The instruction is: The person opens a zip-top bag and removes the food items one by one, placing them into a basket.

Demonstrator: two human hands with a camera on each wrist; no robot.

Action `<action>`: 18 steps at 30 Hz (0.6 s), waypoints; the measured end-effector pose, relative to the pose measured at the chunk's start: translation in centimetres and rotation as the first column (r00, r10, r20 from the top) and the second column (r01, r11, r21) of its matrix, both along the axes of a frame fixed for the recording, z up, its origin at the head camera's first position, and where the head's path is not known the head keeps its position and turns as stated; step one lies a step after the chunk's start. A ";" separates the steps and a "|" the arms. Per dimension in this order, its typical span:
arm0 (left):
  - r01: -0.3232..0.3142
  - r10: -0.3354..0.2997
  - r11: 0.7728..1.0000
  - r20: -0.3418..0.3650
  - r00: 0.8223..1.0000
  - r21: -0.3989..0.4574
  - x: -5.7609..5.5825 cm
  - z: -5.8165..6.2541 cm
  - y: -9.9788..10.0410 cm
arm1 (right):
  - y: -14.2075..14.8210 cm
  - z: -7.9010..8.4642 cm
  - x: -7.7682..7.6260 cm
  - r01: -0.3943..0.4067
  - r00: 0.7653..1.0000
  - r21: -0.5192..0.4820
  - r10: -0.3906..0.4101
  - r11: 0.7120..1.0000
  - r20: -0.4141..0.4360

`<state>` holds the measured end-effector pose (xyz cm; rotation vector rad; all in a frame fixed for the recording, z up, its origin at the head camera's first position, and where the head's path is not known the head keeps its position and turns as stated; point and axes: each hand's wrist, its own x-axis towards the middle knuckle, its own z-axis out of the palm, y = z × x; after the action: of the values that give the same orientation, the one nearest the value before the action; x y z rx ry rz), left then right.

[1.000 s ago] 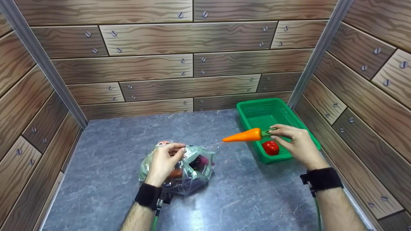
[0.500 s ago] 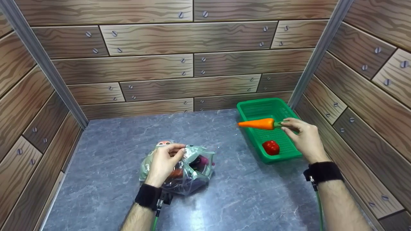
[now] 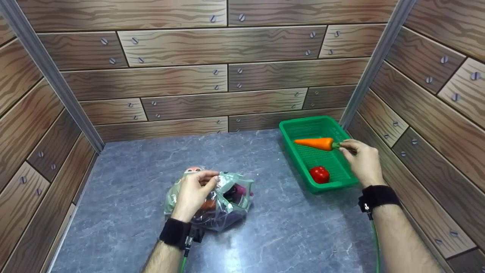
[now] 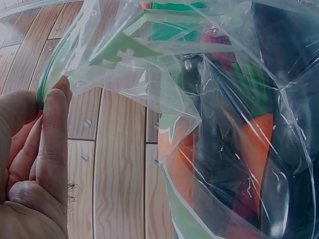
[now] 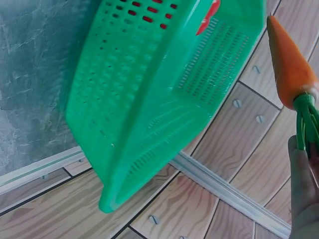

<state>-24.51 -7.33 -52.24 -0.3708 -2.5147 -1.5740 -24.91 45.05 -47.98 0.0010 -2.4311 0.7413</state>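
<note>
My right hand (image 3: 364, 160) pinches a carrot (image 3: 315, 143) by its green stem, the tip pointing left over the green basket (image 3: 293, 161). In the right wrist view the carrot (image 5: 290, 64) shows beside the basket's rim, with the fingers at its stem. Inside the basket a red bell pepper (image 3: 319, 174) lies at the near end. My left hand (image 3: 194, 192) pinches the edge of a clear, green-trimmed zip bag (image 3: 231, 216), holding its mouth up. Through the bag in the left wrist view show another carrot (image 4: 256, 144), dark long shapes and something purple-pink (image 4: 217, 42).
The basket stands at the back right, close to the wood-patterned right wall (image 3: 424, 125). Grey marbled tabletop (image 3: 132, 182) lies around the bag. A black band with a green cable is on each wrist.
My right hand has carried the carrot right and away from me, from between bag and basket to over the basket. The left hand and bag have stayed in place.
</note>
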 end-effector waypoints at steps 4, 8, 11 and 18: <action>0.000 0.000 1.000 0.014 1.000 0.005 0.0 0.0 0.0 | 0.3 -0.5 -0.3 0.031 0.999 0.002 -0.031 1.000 0.014; 0.001 -0.001 1.000 0.017 1.000 0.011 0.0 0.0 0.0 | 0.6 -1.1 -0.4 0.056 0.996 0.007 -0.056 0.998 0.069; 0.002 -0.003 1.000 0.015 1.000 0.018 0.0 0.0 0.0 | 0.7 -1.6 -0.4 0.062 0.991 0.009 -0.062 0.998 0.119; 0.000 0.000 1.000 0.018 1.000 0.020 0.0 -0.1 0.0 | 0.5 -2.7 -0.3 0.060 0.972 0.014 -0.062 0.998 0.227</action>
<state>-24.52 -7.37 -52.38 -0.3557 -2.5100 -1.6081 -25.24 45.58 -50.68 -0.1642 -2.6370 0.7403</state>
